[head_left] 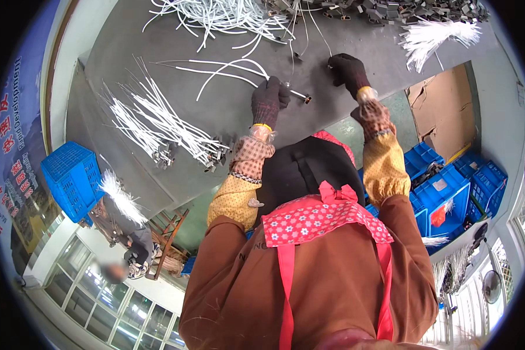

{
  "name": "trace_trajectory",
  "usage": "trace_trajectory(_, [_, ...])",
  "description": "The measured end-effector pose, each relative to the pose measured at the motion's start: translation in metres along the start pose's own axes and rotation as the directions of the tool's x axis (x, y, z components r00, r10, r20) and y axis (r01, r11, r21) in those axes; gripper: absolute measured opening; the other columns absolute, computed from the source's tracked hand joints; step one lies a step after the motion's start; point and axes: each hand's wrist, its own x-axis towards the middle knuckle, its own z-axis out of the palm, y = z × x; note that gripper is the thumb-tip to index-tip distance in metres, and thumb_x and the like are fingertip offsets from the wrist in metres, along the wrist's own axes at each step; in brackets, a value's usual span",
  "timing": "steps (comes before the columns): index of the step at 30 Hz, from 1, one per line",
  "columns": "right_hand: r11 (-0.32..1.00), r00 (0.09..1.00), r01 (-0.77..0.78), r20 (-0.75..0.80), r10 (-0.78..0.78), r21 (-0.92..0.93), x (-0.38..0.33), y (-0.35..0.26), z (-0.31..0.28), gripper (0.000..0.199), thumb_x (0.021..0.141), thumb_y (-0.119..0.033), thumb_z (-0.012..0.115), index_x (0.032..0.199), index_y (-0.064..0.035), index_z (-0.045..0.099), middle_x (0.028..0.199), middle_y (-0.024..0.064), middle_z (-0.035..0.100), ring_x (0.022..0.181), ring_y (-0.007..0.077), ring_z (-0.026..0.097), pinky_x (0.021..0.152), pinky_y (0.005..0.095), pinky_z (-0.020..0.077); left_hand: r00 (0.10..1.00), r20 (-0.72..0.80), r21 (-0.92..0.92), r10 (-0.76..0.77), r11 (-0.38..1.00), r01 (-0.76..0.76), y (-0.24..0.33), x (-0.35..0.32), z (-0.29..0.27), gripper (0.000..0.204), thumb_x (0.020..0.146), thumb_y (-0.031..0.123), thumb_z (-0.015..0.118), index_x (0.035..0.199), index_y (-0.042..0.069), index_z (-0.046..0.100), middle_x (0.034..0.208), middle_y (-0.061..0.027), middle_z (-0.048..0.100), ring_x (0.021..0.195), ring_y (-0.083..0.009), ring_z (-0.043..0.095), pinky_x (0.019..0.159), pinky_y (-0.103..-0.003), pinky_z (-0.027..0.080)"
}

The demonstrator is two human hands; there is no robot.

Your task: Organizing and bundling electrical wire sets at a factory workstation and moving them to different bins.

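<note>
A blue wall sign with red and white lettering is seen at the frame's left edge. A torn brown cardboard box is seen at right.

The work surface is a grey table filling the upper half of the frame. A fanned bundle of white cords with metal ends lies at centre left. A tangled heap of white cords sits at the upper centre, with a few loose cords curving just below it. A pile of small dark metal pieces, possibly clips, runs along the top right edge. A short white tuft of cords lies just below that pile at upper right.
</note>
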Motion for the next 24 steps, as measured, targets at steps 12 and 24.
trace_trajectory(12, [0.647, 0.839, 0.533, 0.24, -0.489, -0.546, -0.136, 0.059, 0.0, 0.011, 0.082, -0.017, 0.063, 0.085, -0.0074, 0.068, 0.064, 0.0046, 0.058, 0.05, 0.0185, 0.058, 0.049, 0.0322, 0.0464, 0.669, 0.723, -0.535, 0.171, 0.751, 0.387, 0.012, 0.095, 0.11, 0.013, 0.09, 0.013, 0.051, 0.092, 0.006, 0.061, 0.076, -0.0081, 0.066, 0.06, -0.0195, 0.062, 0.051, -0.031, 0.047])
trace_trajectory(24, [0.465, 0.756, 0.577, 0.222, -0.616, -0.671, -0.315, 0.217, -0.182, 0.009, 0.074, -0.008, 0.07, 0.075, -0.0046, 0.062, 0.066, 0.0031, 0.054, 0.057, 0.0159, 0.056, 0.048, 0.0329, 0.0419, 0.911, 0.34, -0.666, 0.235, 0.743, 0.057, 0.037, 0.104, 0.1, 0.028, 0.1, 0.029, 0.054, 0.102, 0.002, 0.062, 0.089, -0.0136, 0.071, 0.077, -0.0267, 0.07, 0.068, -0.038, 0.059])
